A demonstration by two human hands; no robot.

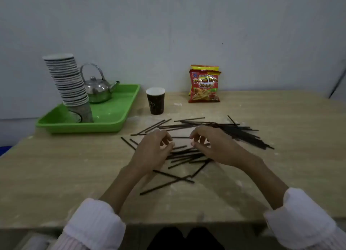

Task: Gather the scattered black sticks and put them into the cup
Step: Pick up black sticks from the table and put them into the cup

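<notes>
Several thin black sticks (241,132) lie scattered across the middle of the wooden table (56,174), with a dense bunch to the right and loose ones near the front (166,184). A dark brown paper cup (155,100) with a white inside stands upright behind them and holds no visible sticks. My left hand (152,151) and my right hand (211,146) hover side by side over the middle sticks, fingers curled and apart. Neither hand clearly holds a stick.
At the back left a green tray (112,116) carries a leaning stack of paper cups (71,86) and a steel kettle (97,88). Two red snack bags (204,86) lean on the wall. The table's front edge is near my sleeves.
</notes>
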